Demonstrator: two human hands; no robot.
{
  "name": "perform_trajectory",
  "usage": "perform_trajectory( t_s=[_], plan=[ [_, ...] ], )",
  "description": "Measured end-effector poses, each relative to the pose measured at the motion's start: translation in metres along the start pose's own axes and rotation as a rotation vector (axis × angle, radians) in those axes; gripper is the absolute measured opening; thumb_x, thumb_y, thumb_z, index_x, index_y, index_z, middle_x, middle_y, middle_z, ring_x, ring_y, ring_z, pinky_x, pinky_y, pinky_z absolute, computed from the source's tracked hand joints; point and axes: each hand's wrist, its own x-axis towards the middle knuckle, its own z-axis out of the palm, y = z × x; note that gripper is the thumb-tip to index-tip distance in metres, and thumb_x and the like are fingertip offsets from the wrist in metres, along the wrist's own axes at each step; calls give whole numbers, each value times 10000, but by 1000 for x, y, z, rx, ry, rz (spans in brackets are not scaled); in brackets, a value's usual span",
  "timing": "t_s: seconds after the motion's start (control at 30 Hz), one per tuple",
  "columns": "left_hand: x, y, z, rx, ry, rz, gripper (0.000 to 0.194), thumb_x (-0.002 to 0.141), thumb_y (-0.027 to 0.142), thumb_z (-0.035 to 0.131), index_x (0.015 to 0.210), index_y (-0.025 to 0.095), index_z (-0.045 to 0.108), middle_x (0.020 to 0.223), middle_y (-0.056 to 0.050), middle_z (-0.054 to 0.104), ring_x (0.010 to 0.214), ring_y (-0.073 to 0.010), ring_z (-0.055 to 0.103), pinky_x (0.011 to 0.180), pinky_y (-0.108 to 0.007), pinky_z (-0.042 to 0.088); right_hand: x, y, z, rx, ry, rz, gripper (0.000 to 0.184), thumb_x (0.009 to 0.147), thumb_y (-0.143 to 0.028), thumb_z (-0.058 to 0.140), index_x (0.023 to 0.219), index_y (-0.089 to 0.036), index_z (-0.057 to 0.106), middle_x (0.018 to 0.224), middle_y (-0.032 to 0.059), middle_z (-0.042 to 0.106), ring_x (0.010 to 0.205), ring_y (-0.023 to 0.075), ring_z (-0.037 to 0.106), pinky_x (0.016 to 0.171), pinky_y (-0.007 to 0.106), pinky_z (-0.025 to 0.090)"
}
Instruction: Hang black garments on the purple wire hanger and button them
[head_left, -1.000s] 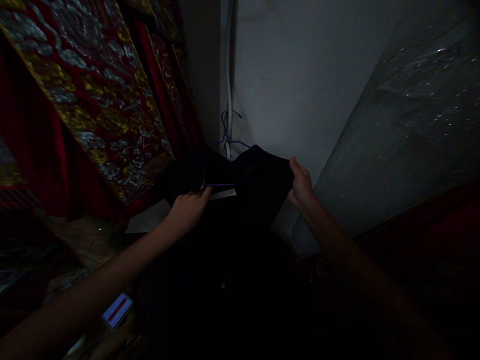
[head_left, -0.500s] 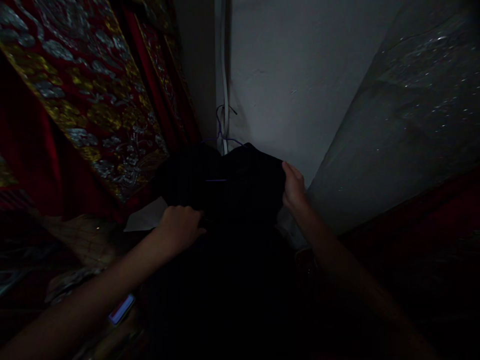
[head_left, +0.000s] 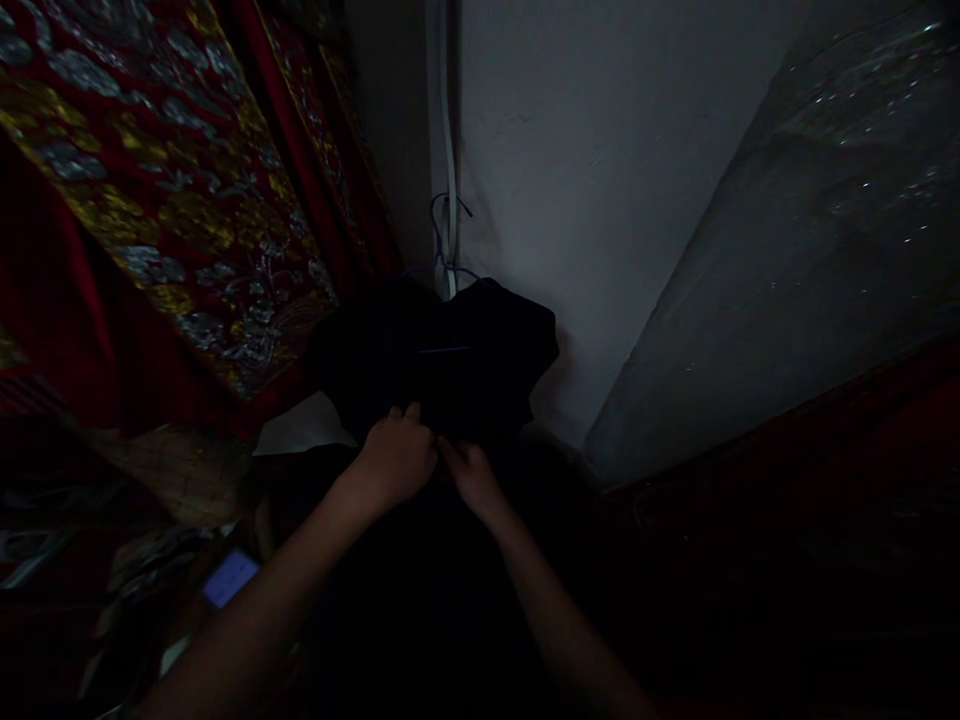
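A black garment [head_left: 495, 350] hangs from a thin purple hanger [head_left: 441, 262] against the wall; the dark makes its kind hard to tell. My left hand [head_left: 399, 455] is closed on the front of the garment, below the neckline. Close beside it, almost touching, my right hand [head_left: 471, 475] pinches the same part of the cloth. The hanger's bar shows as a thin line inside the neck opening. Any fastener between my fingers is too dark to make out.
A red cloth [head_left: 195, 170] with gold and silver embroidery hangs at the left. A pale cable [head_left: 450, 130] runs down the wall [head_left: 600, 180] behind the hanger. Shiny translucent sheeting [head_left: 810, 240] slants along the right. At lower left a lit phone screen [head_left: 231, 578] glows among clutter.
My right hand has left the garment's right shoulder and come down to the middle front, next to my left hand. My left hand has shifted slightly right.
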Motion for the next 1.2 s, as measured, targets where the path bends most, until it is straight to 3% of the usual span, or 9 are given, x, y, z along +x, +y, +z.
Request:
perform_trajectory(
  t_s=[0.2, 0.37, 0.47, 0.6, 0.67, 0.77, 1.0, 1.1, 1.2],
  plan=[
    [5, -3, 19, -168, 92, 107, 308, 924, 211, 493, 763, 139, 745, 1001, -140, 620, 912, -278, 608, 905, -505, 518, -8, 4, -5, 72, -77, 37, 669, 801, -826, 490, 532, -214, 528, 481, 6, 509, 466, 137, 480, 506, 281, 354],
    [3, -15, 35, -288, 208, 174, 257, 938, 214, 517, 771, 157, 704, 1297, -122, 565, 1163, -298, 566, 1096, -582, 405, -13, 7, -5, 193, -60, -35, 608, 761, -805, 569, 630, -212, 547, 531, -9, 526, 466, 123, 456, 497, 275, 356],
    [1, -17, 60, -455, 410, 165, 213, 965, 223, 498, 1061, 200, 688, 1561, -110, 372, 1348, -311, 458, 1129, -592, 378, -16, 7, -10, 207, -67, -51, 538, 806, -729, 586, 688, -204, 574, 563, -6, 553, 473, 120, 462, 495, 268, 354],
    [0, -5, 118, -848, 843, -104, 495, 969, 245, 500, 1441, 271, 354, 1566, -169, 317, 1337, -276, 488, 1045, -505, 489, -19, 5, -17, 169, -85, -92, 466, 849, -656, 571, 723, -208, 594, 616, 3, 597, 499, 124, 483, 519, 268, 379],
    [2, 5, 145, -960, 792, -169, 548, 931, 238, 536, 1431, 252, 311, 1452, -171, 449, 1277, -266, 542, 1024, -480, 509, -20, 3, -20, 117, -78, -132, 440, 869, -616, 569, 700, -211, 591, 640, 5, 607, 527, 126, 495, 546, 268, 395],
    [5, 15, 165, -985, 561, -207, 324, 914, 255, 532, 1227, 223, 455, 1187, -120, 614, 1132, -251, 615, 995, -446, 519, -19, -2, -23, 61, -124, -128, 441, 897, -563, 560, 635, -209, 568, 568, -6, 570, 519, 127, 498, 547, 263, 392],
    [10, 25, 152, -1075, 397, -155, 130, 952, 297, 432, 1055, 232, 480, 1002, -65, 645, 969, -204, 626, 896, -344, 526, -7, -25, -33, 82, -245, 32, 377, 888, -469, 559, 643, -187, 611, 396, -31, 521, 354, 92, 393, 421, 232, 269],
    [12, 28, 150, -1076, 475, -168, 101, 966, 307, 415, 931, 230, 469, 895, -35, 606, 872, -183, 608, 827, -305, 505, 17, -64, -41, 98, -198, 26, 332, 850, -390, 606, 601, -171, 619, 389, -19, 531, 342, 79, 392, 398, 217, 247],
    [16, 27, 158, -1027, 493, -163, 123, 954, 330, 477, 894, 222, 476, 845, -13, 577, 814, -173, 587, 791, -293, 476, 53, -124, -51, 240, 19, -50, 301, 826, -327, 642, 574, -173, 581, 385, -39, 503, 334, 58, 384, 376, 193, 223]
  ],
)
